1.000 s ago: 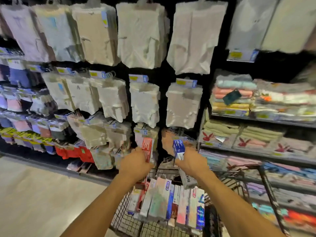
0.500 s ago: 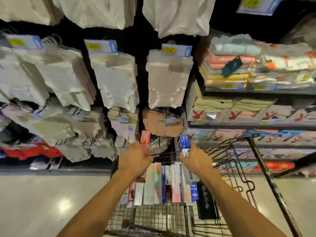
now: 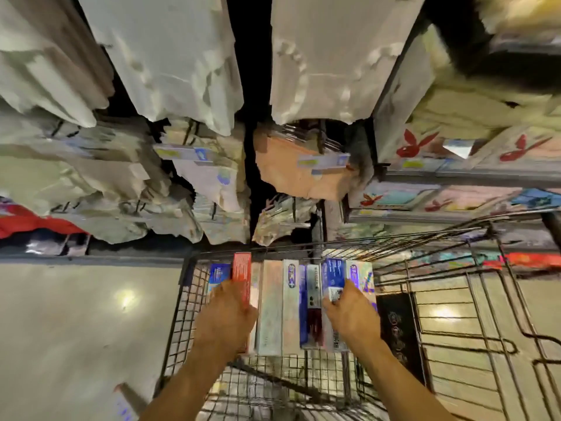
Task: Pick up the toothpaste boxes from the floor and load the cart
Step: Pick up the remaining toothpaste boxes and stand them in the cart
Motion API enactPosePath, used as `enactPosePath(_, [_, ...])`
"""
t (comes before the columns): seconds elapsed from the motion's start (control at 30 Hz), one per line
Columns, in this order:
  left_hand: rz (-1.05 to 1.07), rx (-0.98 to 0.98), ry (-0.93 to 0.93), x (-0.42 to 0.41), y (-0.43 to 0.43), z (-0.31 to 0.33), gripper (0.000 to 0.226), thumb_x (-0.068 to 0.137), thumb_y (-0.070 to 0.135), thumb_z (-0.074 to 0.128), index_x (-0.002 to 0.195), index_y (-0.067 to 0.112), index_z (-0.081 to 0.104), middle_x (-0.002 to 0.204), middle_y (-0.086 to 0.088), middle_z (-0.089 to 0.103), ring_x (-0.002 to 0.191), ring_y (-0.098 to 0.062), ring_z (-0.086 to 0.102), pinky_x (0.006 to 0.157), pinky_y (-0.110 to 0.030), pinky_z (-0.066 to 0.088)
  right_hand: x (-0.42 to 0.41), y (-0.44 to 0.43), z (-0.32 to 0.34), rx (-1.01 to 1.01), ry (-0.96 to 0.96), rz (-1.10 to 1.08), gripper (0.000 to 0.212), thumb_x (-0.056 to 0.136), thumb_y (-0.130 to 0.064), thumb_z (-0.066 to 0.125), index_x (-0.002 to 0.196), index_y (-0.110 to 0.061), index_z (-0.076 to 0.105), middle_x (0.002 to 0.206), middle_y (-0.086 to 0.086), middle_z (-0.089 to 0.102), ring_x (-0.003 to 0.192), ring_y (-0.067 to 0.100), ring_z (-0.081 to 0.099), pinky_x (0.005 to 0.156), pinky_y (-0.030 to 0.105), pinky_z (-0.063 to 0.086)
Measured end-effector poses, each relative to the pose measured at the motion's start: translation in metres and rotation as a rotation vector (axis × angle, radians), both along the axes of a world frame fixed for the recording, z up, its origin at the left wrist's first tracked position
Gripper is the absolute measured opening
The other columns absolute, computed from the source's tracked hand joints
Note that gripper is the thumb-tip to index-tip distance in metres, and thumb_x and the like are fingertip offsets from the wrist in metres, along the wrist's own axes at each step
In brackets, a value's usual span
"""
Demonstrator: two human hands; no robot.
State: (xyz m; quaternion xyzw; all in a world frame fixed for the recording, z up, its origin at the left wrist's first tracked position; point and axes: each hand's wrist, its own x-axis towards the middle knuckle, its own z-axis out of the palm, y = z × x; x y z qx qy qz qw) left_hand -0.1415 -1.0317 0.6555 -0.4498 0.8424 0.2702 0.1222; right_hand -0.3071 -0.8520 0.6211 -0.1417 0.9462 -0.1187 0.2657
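entry: loading step, both hands over the cart (image 3: 185, 311). left hand (image 3: 226, 319): my fingers curl round a red toothpaste box (image 3: 242, 273), held lengthwise at the left end of the row. right hand (image 3: 353, 319): my fingers pinch a blue-and-white toothpaste box (image 3: 333, 276) near the right end of the row. handling note: i judge it best to slide each box down parallel with its neighbours, long edge against long edge, and to let go only once it is seated, so that nothing tips over or catches a corner in the mesh. container: wire cart, one basket. contents: a row of toothpaste boxes (image 3: 274, 305) set side by side and touching, with silver, white and blue faces; whether they lie flat or lean i cannot tell. a black pack (image 3: 397, 332) sits just beside the row on its right. outside the container: one more box (image 3: 126, 401) on the floor (image 3: 76, 329) near the cart's near left corner, blurred, not yet loaded. behind the cart: shelves (image 3: 455, 174) of packaged garments.
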Motion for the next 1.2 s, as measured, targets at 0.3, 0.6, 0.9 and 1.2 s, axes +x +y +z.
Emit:
enactPosePath(0.3, [0.076, 0.006, 0.007, -0.008, 0.013, -0.11, 0.053, 0.087, 0.042, 0.064, 0.121, 0.019, 0.03, 0.114, -0.002, 0.058, 0.077, -0.02, 0.063, 0.071, -0.041, 0.055, -0.005, 0.003, -0.106, 0.023, 0.007, -0.088, 0.051, 0.092, -0.05, 0.066, 0.123, -0.015, 0.045, 0.115, 0.006, 0.057, 0.099, 0.029, 0.063, 0.076, 0.047, 0.057])
enactPosePath(0.6, [0.019, -0.087, 0.033, -0.016, 0.019, -0.149, 0.055, 0.092, 0.05, 0.062, 0.126, 0.016, 0.035, 0.123, -0.008, 0.05, 0.084, -0.025, 0.065, 0.059, -0.044, 0.056, -0.023, 0.003, -0.128, 0.068, 0.1, -0.118, 0.058, 0.093, -0.04, 0.069, 0.135, -0.012, 0.041, 0.124, 0.01, 0.057, 0.11, 0.033, 0.061, 0.077, 0.046, 0.053])
enactPosePath(0.9, [-0.015, -0.118, -0.023, -0.01, 0.027, -0.097, 0.047, 0.091, 0.035, 0.061, 0.125, 0.019, 0.032, 0.119, -0.004, 0.058, 0.097, -0.024, 0.065, 0.071, -0.042, 0.053, -0.034, 0.012, -0.085, 0.121, 0.213, -0.014, 0.044, 0.095, -0.028, 0.066, 0.129, -0.011, 0.045, 0.126, 0.01, 0.052, 0.115, 0.031, 0.055, 0.074, 0.046, 0.057])
enactPosePath(1.2, [-0.259, -0.32, -0.001, -0.05, 0.034, 0.079, 0.038, 0.095, 0.039, 0.049, 0.127, 0.019, 0.049, 0.12, -0.005, 0.056, 0.109, -0.028, 0.059, 0.087, -0.04, 0.048, -0.057, 0.01, 0.096, -0.012, 0.213, 0.454, 0.036, 0.096, -0.044, 0.06, 0.124, -0.023, 0.054, 0.121, 0.005, 0.06, 0.113, 0.031, 0.059, 0.08, 0.042, 0.055])
